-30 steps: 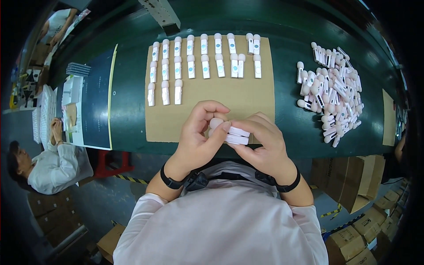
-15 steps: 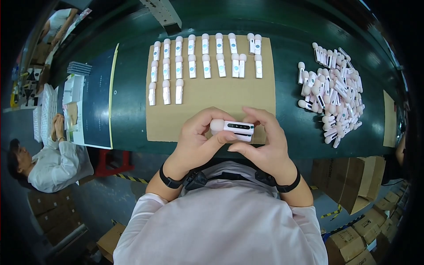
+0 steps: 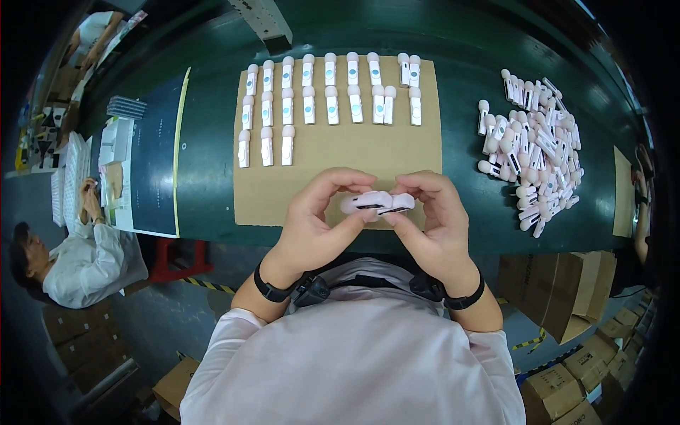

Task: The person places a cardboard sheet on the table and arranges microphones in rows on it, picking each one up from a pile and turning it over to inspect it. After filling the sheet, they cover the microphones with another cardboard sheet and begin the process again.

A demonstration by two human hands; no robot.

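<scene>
Head view: the left hand (image 3: 312, 219) and right hand (image 3: 443, 223) hold white devices (image 3: 366, 202) between them, fingers curled narrowly around these, above the near part of a cardboard sheet (image 3: 354, 156). Farther up the sheet lie three rows (image 3: 331, 106) of similar devices; a jumbled pile (image 3: 545, 142) lies right, on the green table (image 3: 205, 149).

Counter (image 3: 205, 166): dark green. Cardboard sheet (image 3: 354, 152): plain tan. Held devices (image 3: 380, 199): white, black strips. Left stool (image 3: 185, 258): red. Floor tape (image 3: 210, 286): yellow-black stripes.
</scene>
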